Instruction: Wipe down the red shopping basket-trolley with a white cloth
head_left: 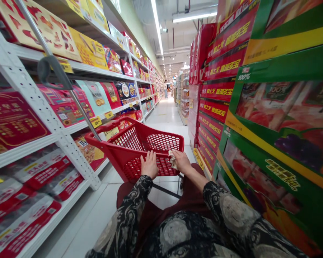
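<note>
A red plastic shopping basket [150, 138] stands in front of me in a shop aisle, tipped so its near rim faces me. My left hand [149, 165] rests on that near rim with its fingers closed over the edge. My right hand [181, 160] grips the rim further right and also pinches a small crumpled whitish paper [173, 159]. The basket's long grey pull handle [54, 68] slants up to the left. Patterned black sleeves cover both my forearms.
White shelves [24, 150] of red and yellow boxed goods line the left side. Tall stacks of green cartons [280, 118] and red cartons [218, 93] stand close on the right. The pale tiled aisle [164, 116] runs ahead; a person [165, 89] stands far down it.
</note>
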`<state>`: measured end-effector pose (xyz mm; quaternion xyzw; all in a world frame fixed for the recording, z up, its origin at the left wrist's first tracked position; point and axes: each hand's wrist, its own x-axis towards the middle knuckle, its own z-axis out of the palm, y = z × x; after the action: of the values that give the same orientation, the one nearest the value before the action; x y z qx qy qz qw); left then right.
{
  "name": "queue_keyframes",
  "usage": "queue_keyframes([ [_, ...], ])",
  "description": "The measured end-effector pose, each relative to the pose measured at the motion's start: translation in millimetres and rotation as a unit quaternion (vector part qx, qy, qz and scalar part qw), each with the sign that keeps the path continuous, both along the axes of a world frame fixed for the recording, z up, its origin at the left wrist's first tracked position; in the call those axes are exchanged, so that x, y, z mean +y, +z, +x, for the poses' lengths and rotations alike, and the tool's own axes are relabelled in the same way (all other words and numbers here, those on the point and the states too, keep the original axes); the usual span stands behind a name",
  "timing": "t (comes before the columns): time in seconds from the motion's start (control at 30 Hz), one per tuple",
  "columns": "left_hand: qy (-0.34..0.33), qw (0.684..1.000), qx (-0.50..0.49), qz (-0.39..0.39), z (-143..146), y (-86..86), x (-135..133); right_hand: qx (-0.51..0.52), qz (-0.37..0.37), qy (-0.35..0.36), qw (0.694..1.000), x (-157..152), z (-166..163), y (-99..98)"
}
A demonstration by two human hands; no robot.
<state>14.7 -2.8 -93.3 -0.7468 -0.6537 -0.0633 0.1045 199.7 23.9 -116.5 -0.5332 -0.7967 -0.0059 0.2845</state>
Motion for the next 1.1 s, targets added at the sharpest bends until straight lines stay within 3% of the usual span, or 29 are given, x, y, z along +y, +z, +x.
queue_keyframes([
  [0.13, 0.011, 1.000, -0.001, -0.020, -1.6, 4.7, 0.5, 0.001, -0.003, -0.021, 1.000, 1.8, 9.3, -0.2],
  [0.43, -0.028, 0.999, 0.000, -0.017, 17.9, 3.1, -4.0, -0.001, 0.017, -0.004, 1.000, 3.9, -24.0, 3.7],
  [0.7, 0.022, 1.000, 0.010, -0.017, -1.7, 8.7, -1.9, 0.012, 0.013, -0.027, 0.999, -2.8, 3.2, -2.2],
  [0.97, 0.016, 0.999, 0.008, -0.027, 0.3, 9.4, -4.4, -0.024, 0.042, 0.048, 0.998, 3.8, -51.6, 3.4],
  [1.1, 0.003, 1.000, 0.008, -0.014, -6.0, 6.0, -4.3, -0.047, 0.062, 0.082, 0.994, 10.8, -54.6, 5.3],
])
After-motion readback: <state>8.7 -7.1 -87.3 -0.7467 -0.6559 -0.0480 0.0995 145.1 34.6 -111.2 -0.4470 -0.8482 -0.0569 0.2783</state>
